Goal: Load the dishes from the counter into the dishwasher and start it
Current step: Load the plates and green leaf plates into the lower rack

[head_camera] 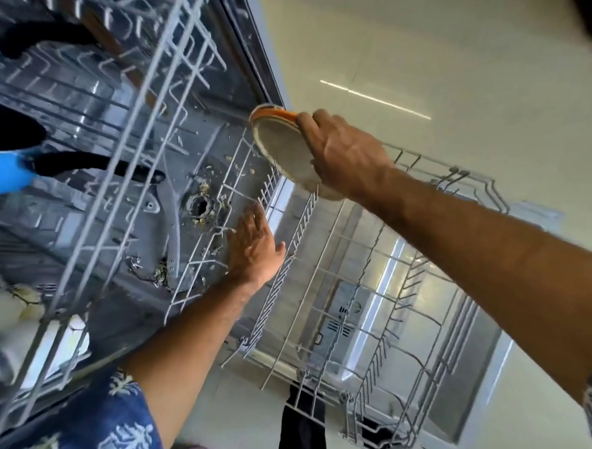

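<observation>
No brand, label or writing can be read anywhere in the frame. The view is tilted: the open dishwasher [207,65] fills the left and centre, and a pale glossy floor [467,61] fills the upper right, with a thin bright streak of reflected light across it. The lower rack [369,297], of white wire, is pulled out over the open door [479,371] in the centre and lower right; the door's inner panel is shiny metal with a small vented fitting. Food scraps lie scattered on the grey tub bottom around the round drain [201,206] in the middle of the frame. The upper rack [96,145] crosses the left side, with a blue pot with a black handle [6,171] at the left edge and blurred white dishes at the lower left. The right hand [339,151], in the upper centre, grips a plate with an orange rim [281,144] by its edge, held tilted just above the rear tines of the lower rack. The left hand [254,246], in the centre, is spread open with fingers extended, resting on the rack wires. A blue patterned sleeve [106,417] shows at the bottom left.
</observation>
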The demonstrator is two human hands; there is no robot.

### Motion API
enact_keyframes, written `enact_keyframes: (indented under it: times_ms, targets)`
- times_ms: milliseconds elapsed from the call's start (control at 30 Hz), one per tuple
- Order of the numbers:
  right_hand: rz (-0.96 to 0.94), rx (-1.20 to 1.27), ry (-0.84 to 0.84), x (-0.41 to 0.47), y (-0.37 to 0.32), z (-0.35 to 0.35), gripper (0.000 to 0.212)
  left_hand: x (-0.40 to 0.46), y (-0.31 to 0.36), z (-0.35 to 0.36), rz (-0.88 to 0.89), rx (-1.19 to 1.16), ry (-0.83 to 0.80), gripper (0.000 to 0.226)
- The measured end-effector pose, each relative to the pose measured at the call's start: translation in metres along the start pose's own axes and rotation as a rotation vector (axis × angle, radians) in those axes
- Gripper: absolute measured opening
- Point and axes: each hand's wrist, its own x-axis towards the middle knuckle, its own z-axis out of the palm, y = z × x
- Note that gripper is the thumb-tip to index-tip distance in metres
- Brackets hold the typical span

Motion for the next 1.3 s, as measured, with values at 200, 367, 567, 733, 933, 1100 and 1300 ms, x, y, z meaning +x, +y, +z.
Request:
enact_keyframes:
  times_ms: [200,367,567,733,933,1100,1300]
  targets:
    - [-0.061,0.037,0.010,-0.058,-0.017,-0.059,0.063,-0.078,0.014,-0.043,0.022,-0.017,0.009,0.096]
    - [-0.129,0.039,-0.122,-0.129,-0.066,-0.110,0.058,-0.188,0.024,-0.093,0.016,-0.015,0.057,0.096]
    - [-0.276,0.013,-0.382,-0.221,-0.169,-0.176,0.075,-0.353,0.017,-0.135,-0.050,-0.146,0.035,0.086]
    - [-0.464,0.006,-0.384,-0.271,-0.265,-0.212,0.075,-0.485,-0.030,-0.148,-0.133,-0.233,0.132,0.089]
    - [-0.663,0.101,-0.366,-0.308,-0.401,-0.229,0.069,-0.636,-0.117,-0.128,-0.270,-0.253,0.335,0.072]
    - [-0.843,0.145,-0.363,-0.338,-0.546,-0.226,0.050,-0.760,-0.202,-0.087,-0.413,-0.239,0.570,0.059]
    - [-0.958,0.265,-0.480,-0.390,-0.707,-0.214,0.040,-0.890,-0.313,-0.047,-0.787,-0.239,0.703,0.062]
